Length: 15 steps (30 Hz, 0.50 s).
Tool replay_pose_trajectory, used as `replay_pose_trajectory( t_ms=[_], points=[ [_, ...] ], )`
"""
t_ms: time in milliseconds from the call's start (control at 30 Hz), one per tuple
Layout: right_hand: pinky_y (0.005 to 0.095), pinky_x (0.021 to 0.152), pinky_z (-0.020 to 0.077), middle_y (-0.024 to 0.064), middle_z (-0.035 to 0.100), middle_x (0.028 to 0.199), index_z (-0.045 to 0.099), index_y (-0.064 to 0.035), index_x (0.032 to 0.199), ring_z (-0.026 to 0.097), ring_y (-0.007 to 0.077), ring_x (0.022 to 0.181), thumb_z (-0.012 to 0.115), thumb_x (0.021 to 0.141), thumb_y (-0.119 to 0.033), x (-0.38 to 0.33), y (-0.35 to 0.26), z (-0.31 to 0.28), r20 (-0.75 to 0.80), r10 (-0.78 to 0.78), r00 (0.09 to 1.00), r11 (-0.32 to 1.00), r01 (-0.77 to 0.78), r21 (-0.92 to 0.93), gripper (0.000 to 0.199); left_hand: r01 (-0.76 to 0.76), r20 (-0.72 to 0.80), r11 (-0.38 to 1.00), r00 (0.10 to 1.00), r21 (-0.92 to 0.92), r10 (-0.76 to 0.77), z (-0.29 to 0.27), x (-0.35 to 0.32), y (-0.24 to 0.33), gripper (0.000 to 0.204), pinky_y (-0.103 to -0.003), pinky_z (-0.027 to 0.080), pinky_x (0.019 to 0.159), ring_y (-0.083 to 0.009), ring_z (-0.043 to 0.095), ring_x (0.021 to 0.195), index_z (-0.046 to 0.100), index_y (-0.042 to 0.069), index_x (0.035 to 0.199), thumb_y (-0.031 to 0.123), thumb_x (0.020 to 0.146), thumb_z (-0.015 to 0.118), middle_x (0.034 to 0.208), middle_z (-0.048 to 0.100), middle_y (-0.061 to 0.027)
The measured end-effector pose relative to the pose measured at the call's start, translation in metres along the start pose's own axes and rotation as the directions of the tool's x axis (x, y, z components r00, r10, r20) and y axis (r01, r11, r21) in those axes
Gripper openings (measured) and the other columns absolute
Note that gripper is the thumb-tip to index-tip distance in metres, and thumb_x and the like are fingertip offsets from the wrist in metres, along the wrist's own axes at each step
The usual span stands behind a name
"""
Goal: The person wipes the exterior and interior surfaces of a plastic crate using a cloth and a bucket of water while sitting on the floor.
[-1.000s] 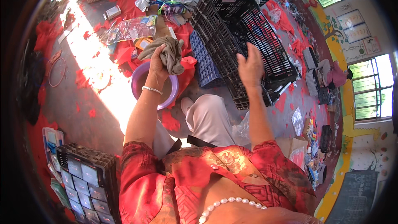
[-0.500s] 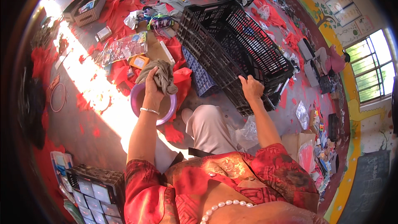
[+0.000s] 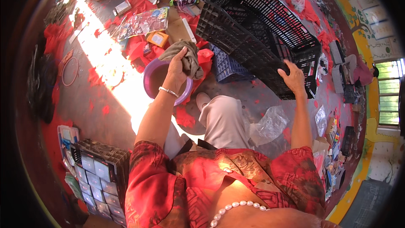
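Note:
My left hand (image 3: 179,67) is closed around a bunched grey-brown cloth (image 3: 190,61). It holds the cloth over the rim of a round purple basin (image 3: 148,80), whose inside is partly covered by my hand and forearm. To the right, a large black plastic crate (image 3: 236,38) with slotted walls stands tilted, its open side turned up and to the right. My right hand (image 3: 294,78) grips the crate's rim at the near corner, thumb apart from the fingers; part of the fingers is hidden. A blue slotted crate (image 3: 230,65) sits partly under the black one.
Red scraps, an orange box (image 3: 157,38), clear packaging (image 3: 145,22) and a cardboard piece (image 3: 176,29) lie beyond the basin. A clear plastic bag (image 3: 273,122) is near my knee. At lower left stands a dark crate of white boxes (image 3: 96,181). Another person (image 3: 363,72) sits far right.
The view has shifted, so most things appear further right and higher. My right hand's fingers have loosened and spread somewhat at the black crate's rim. My left hand still holds the cloth.

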State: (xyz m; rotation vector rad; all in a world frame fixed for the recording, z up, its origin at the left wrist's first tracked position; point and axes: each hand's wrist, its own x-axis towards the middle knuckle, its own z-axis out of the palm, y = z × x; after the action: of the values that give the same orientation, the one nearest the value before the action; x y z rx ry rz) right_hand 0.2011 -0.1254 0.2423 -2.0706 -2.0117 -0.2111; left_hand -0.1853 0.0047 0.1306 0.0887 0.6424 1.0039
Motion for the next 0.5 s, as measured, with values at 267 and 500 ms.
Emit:
replay_pose_trajectory(
  t_ms=[267,500],
  points=[
    [0.0423,0.05,0.0468,0.0134,0.06,0.061,0.053,-0.0065,0.083,0.061,0.0325,0.059,0.049,0.085,-0.047,0.049,0.014,0.029,0.062,-0.026,0.998,0.986,0.036,-0.162,0.04,-0.295,0.035,0.955,0.955,0.024,0.294,0.075,0.037,-0.017,0.021,-0.027,0.05,0.064,-0.0143,0.058,0.073,0.056,0.006,0.1,0.021,0.085,0.061,0.083,0.06,-0.005],
    [0.0416,0.049,0.0463,0.0136,0.058,0.057,0.051,-0.0062,0.078,0.06,0.0317,0.056,0.048,0.086,-0.043,0.062,0.02,0.033,0.047,-0.054,0.997,0.998,0.056,-0.042,0.038,-0.683,0.531,-0.184,0.34,0.707,0.776,0.097,0.197,-0.041,0.034,-0.03,0.046,0.074,-0.0219,0.054,0.09,0.056,0.008,0.101,0.013,0.068,0.061,0.096,0.057,-0.0099]
  ],
)
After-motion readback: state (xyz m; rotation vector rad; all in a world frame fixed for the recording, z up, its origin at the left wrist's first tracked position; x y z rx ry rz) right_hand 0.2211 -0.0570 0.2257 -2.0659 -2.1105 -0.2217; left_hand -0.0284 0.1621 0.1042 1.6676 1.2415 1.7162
